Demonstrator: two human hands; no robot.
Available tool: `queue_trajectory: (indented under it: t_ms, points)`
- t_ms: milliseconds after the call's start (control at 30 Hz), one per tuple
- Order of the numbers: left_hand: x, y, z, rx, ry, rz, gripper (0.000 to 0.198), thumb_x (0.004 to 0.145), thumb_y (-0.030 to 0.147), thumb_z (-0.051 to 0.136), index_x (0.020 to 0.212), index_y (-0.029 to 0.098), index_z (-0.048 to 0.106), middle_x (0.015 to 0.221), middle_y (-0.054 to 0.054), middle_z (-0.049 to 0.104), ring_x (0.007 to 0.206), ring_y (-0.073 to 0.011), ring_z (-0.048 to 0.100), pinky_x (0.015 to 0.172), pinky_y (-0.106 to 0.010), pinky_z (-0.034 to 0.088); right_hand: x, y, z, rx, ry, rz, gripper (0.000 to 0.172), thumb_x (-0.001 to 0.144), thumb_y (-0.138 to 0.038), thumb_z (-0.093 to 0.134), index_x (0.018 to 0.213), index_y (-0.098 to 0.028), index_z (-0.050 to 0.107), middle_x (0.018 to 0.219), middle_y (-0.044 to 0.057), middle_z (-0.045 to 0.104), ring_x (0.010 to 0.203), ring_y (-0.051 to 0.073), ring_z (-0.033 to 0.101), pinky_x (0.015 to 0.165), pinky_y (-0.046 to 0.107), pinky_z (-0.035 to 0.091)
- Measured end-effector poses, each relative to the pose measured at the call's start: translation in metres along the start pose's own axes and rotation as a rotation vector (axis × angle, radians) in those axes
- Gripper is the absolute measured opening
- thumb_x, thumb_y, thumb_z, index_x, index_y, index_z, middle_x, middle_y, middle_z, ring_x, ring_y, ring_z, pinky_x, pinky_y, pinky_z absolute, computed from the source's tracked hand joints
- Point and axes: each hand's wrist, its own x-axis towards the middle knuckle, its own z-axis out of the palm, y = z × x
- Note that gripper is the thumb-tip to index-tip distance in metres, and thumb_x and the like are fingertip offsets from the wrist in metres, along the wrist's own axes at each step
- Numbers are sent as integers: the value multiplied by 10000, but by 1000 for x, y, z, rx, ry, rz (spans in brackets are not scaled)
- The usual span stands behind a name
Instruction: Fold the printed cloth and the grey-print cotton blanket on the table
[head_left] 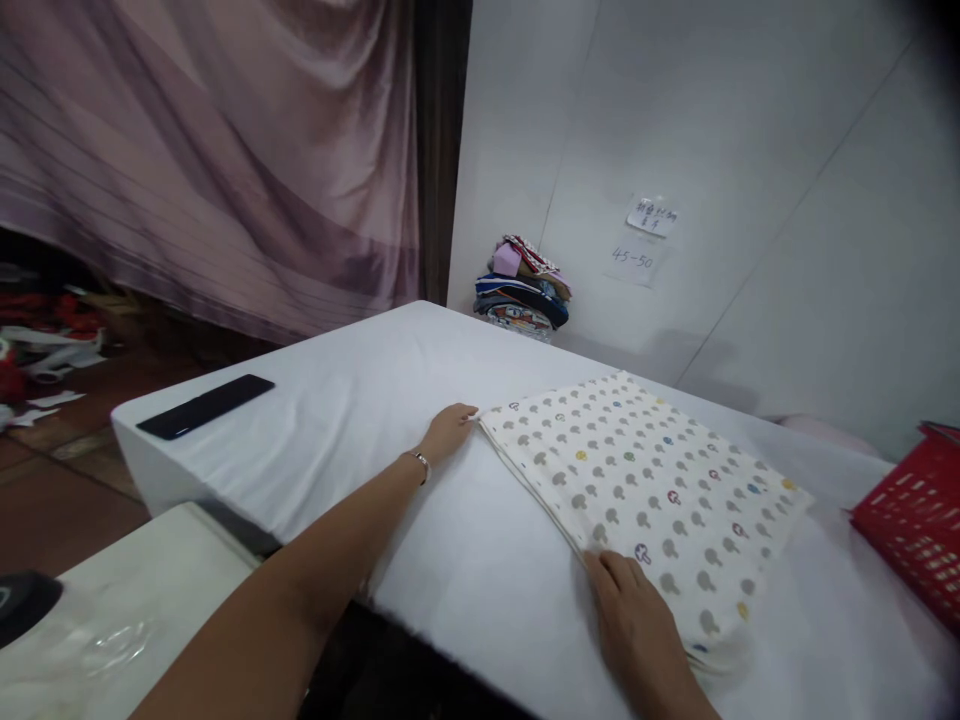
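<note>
A folded white cloth (622, 470) printed with grey and a few coloured mushroom-like shapes lies flat on the white-covered table (360, 390). Its layers show along the edge nearest me. My left hand (450, 430), with a bracelet at the wrist, pinches the cloth's left corner between thumb and fingers. Farther right along that near edge, my right hand (634, 620) has its fingers bent over the cloth's border. The thumb of this hand is hidden, perhaps under the edge.
A black flat object (206, 405) lies at the table's left end. Folded fabrics (521, 285) are stacked by the wall at the back. A red plastic basket (911, 520) stands at the right. Lower left is a pale surface (172, 570); a pinkish curtain (300, 150) hangs behind.
</note>
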Motion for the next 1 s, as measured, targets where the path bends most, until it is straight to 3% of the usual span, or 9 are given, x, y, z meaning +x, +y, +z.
queue_trajectory:
  t_ms: [233,467,767,1000]
  points:
    - [15,3,6,-13,-87,37,277,812,199,453,995,201,661,1047,-29,651,975,-163,570,882,-274,426,-2,1,4,-32,10,11,472,771,-31,427,1188,-237,505,1067,99,574,942,232,525,783,337,487]
    - [20,4,2,15,-118,28,209,761,191,483,877,180,657,935,-42,654,871,-175,579,770,-277,438,-1,1,1,-8,-6,20,477,757,-34,438,1186,-229,512,1045,98,583,932,230,534,765,329,496]
    - [19,-2,-15,53,-155,81,244,787,184,417,864,183,648,916,-24,664,866,-166,583,773,-265,435,-3,6,7,-8,56,-30,476,748,-60,437,1196,-206,501,1029,99,577,911,227,531,728,324,505]
    - [15,-1,-17,163,-148,133,260,822,174,392,903,184,638,973,-49,646,946,-199,548,837,-324,418,-2,7,6,5,103,-37,471,754,-76,429,1191,-237,504,1033,88,581,915,220,530,728,308,506]
